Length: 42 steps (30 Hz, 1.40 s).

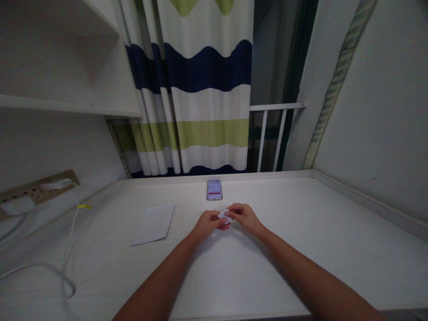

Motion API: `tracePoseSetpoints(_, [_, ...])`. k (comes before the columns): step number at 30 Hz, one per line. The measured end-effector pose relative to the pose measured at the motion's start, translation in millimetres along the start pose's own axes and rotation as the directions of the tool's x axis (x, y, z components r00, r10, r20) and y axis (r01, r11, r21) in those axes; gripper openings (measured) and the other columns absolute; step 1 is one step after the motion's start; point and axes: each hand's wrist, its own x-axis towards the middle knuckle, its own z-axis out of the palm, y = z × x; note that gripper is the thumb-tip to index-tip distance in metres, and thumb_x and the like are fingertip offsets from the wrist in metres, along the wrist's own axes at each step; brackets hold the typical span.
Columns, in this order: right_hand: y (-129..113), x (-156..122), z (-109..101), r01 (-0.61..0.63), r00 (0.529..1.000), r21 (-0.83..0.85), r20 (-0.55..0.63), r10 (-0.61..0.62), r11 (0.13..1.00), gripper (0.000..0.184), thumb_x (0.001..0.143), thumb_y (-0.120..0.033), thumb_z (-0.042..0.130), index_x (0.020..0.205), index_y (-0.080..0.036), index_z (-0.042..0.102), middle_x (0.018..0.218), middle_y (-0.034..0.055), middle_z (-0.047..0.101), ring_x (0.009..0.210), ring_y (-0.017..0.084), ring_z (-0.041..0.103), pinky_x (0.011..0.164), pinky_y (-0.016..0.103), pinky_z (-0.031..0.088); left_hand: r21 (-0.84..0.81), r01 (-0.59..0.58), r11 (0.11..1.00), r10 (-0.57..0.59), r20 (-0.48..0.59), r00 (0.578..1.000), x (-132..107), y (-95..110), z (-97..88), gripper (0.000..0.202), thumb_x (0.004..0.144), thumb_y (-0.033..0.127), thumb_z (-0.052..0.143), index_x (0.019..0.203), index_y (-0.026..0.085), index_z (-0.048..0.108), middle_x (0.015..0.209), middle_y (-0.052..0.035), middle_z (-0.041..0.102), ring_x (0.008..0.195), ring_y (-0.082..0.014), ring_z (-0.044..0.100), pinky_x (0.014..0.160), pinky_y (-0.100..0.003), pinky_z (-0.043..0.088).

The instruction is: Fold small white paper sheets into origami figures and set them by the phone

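Between my two hands is a small piece of white paper (224, 215), seemingly folded, held above the table. My left hand (209, 223) pinches its left side, thumb on top. From the right, my right hand (245, 217) grips the other side with thumb and fingers. The fingers hide part of the paper, so its full shape cannot be made out. Just beyond the hands lies a phone (214, 189) with its screen lit. To the left of my left hand, white paper sheets (154, 224) lie flat on the table.
The white table (284, 276) meets a raised ledge at the back. A striped curtain (210, 102) hangs behind it, beside a white railing (277, 107). On the left wall is a socket strip (35, 194) with plugs, and a white cable (50, 266) trails onto the table.
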Motion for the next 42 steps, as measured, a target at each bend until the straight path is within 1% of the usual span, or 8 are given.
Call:
tracePoseSetpoints(6, [-5.6, -1.7, -0.4, -0.017, 0.999, 0.027, 0.032, 0.016, 1.0, 0.027, 0.061, -0.04, 0.063, 0.067, -0.013, 0.063, 0.062, 0.0022, 0.061, 0.057, 0.012, 0.054, 0.056, 0.025, 0.042, 0.023, 0.019, 1.0, -0.02, 0.026, 0.999, -0.1, -0.8, -0.5, 0.032, 0.054, 0.037, 0.068, 0.068, 0.01, 0.063, 0.057, -0.0044, 0.064, 0.052, -0.0157, 0.059, 0.056, -0.027, 0.047])
tracePoseSetpoints(11, [-5.8, -1.6, 1.3, -0.036, 0.998, 0.062, 0.054, 0.033, 0.997, 0.03, 0.064, -0.042, 0.06, 0.069, -0.013, 0.062, 0.062, 0.0021, 0.061, 0.056, 0.012, 0.053, 0.055, 0.024, 0.041, 0.066, -0.034, 0.997, 0.032, 0.031, 0.999, -1.9, -0.3, 1.6, 0.031, 0.058, 0.039, 0.064, 0.069, 0.01, 0.061, 0.057, -0.0039, 0.063, 0.048, -0.0128, 0.057, 0.051, -0.024, 0.045])
tracePoseSetpoints(19, [-9.1, -3.6, 0.7, 0.019, 1.0, -0.116, 0.009, -0.018, 0.993, 0.028, 0.067, -0.04, 0.057, 0.066, -0.013, 0.062, 0.059, 0.002, 0.059, 0.054, 0.011, 0.05, 0.051, 0.022, 0.038, 0.121, -0.062, 0.991, 0.056, 0.059, 0.997, -3.4, -0.3, 5.7, 0.027, 0.063, 0.036, 0.06, 0.071, 0.011, 0.059, 0.058, -0.0039, 0.062, 0.047, -0.0115, 0.055, 0.049, -0.023, 0.043])
tracePoseSetpoints(24, [-6.8, -2.8, 0.7, 0.023, 1.0, -0.112, 0.01, -0.022, 0.993, 0.027, 0.067, -0.039, 0.057, 0.065, -0.013, 0.062, 0.056, 0.0008, 0.058, 0.052, 0.01, 0.048, 0.05, 0.022, 0.036, 0.17, -0.117, 0.978, 0.107, 0.063, 0.992, -6.5, 1.9, 6.6, 0.023, 0.067, 0.034, 0.057, 0.067, 0.012, 0.057, 0.055, -0.0021, 0.06, 0.047, -0.01, 0.053, 0.049, -0.021, 0.042])
tracePoseSetpoints(29, [-2.7, 0.4, 1.5, -0.041, 0.999, 0.043, -0.024, 0.042, 0.998, 0.027, 0.063, -0.039, 0.061, 0.071, -0.013, 0.062, 0.061, 0.0012, 0.06, 0.056, 0.011, 0.052, 0.054, 0.023, 0.04, 0.167, -0.129, 0.977, 0.128, 0.017, 0.992, -4.7, 2.1, 5.4, 0.023, 0.067, 0.035, 0.057, 0.065, 0.012, 0.058, 0.055, -0.0024, 0.06, 0.047, -0.0104, 0.053, 0.05, -0.022, 0.042])
tracePoseSetpoints(32, [-1.0, 2.3, 0.3, -0.062, 0.998, 0.12, -0.013, 0.064, 0.991, 0.028, 0.061, -0.038, 0.063, 0.074, -0.014, 0.062, 0.065, 0.002, 0.062, 0.055, 0.011, 0.053, 0.053, 0.024, 0.042, 0.121, -0.115, 0.986, 0.119, -0.029, 0.992, -0.7, -1.8, 3.1, 0.027, 0.066, 0.038, 0.057, 0.068, 0.011, 0.06, 0.061, -0.0047, 0.062, 0.049, -0.0115, 0.055, 0.051, -0.023, 0.044])
tracePoseSetpoints(36, [2.2, 3.3, -1.4, -0.063, 0.998, 0.091, -0.008, 0.064, 0.994, 0.026, 0.061, -0.037, 0.063, 0.072, -0.013, 0.063, 0.063, 0.0024, 0.062, 0.052, 0.01, 0.052, 0.05, 0.023, 0.042, 0.134, -0.104, 0.985, 0.112, -0.057, 0.992, 3.0, -7.6, 0.7, 0.03, 0.064, 0.039, 0.059, 0.074, 0.011, 0.06, 0.066, -0.0057, 0.062, 0.054, -0.0132, 0.057, 0.05, -0.024, 0.046])
tracePoseSetpoints(42, [4.7, 2.4, -0.2, -0.083, 0.996, -0.037, 0.026, 0.084, 0.996, 0.027, 0.061, -0.037, 0.062, 0.072, -0.012, 0.064, 0.06, 0.0024, 0.061, 0.051, 0.01, 0.05, 0.048, 0.022, 0.041, 0.197, -0.152, 0.968, 0.179, -0.127, 0.976, 2.6, -7.0, -0.2, 0.03, 0.065, 0.04, 0.058, 0.077, 0.013, 0.06, 0.072, -0.005, 0.059, 0.061, -0.014, 0.057, 0.048, -0.023, 0.047])
